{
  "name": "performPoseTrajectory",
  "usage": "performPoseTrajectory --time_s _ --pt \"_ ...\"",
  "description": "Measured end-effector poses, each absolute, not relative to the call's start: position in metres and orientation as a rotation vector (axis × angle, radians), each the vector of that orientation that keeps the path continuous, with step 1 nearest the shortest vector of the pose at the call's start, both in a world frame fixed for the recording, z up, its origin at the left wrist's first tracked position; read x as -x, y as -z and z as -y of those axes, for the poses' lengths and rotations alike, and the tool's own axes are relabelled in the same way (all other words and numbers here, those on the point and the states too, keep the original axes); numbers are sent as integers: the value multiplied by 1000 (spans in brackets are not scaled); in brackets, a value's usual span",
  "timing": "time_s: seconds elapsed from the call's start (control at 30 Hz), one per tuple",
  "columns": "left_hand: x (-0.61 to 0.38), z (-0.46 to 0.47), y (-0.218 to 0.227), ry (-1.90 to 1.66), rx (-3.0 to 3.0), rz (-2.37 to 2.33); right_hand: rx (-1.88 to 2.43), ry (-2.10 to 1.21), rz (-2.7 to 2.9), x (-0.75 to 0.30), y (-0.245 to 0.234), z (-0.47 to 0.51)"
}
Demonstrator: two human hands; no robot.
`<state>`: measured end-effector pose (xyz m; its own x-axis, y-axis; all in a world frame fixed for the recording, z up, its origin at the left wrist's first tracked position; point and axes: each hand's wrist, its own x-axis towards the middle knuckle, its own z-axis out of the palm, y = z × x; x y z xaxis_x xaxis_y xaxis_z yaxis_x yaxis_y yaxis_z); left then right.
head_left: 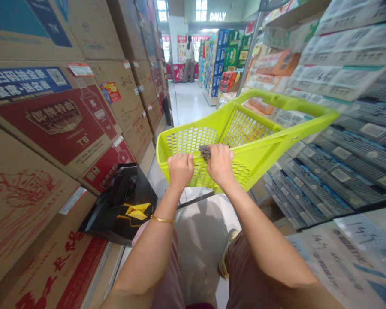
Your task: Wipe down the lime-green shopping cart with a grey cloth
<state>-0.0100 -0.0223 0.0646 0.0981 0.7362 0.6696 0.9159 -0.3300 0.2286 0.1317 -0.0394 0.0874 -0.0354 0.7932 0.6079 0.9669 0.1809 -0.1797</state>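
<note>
- Through the head camera I have the lime-green basket (266, 156) ahead of me, both arms stretched forward to its near rim.
- My left hand (180, 171) is curled over that rim, knuckles up, thumb toward the right hand; the forearm rises steeply, a gold bracelet (162, 219) at the wrist.
- My right hand (221, 164), just beside it along the rim, is closed with its back upward, pinching a crumpled dark-grey cloth (205, 151) against the basket; that forearm slants inward.
- Left of the basket and nearer me I see a black bag (116, 219), with stacked cartons (54, 124) behind.
- Right of the basket, blurred packs (337, 167) are piled.
- Well beyond the basket stands a person (189, 60).
</note>
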Motion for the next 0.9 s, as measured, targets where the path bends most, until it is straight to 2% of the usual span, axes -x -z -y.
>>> performPoseTrajectory --time_s 0.33,0.9 --pt "12 20 -64 1018 2110 1691 1525 305 1930 -100 -78 39" --pt "12 24 -69 1058 2144 1670 1696 458 1629 -186 -91 36"
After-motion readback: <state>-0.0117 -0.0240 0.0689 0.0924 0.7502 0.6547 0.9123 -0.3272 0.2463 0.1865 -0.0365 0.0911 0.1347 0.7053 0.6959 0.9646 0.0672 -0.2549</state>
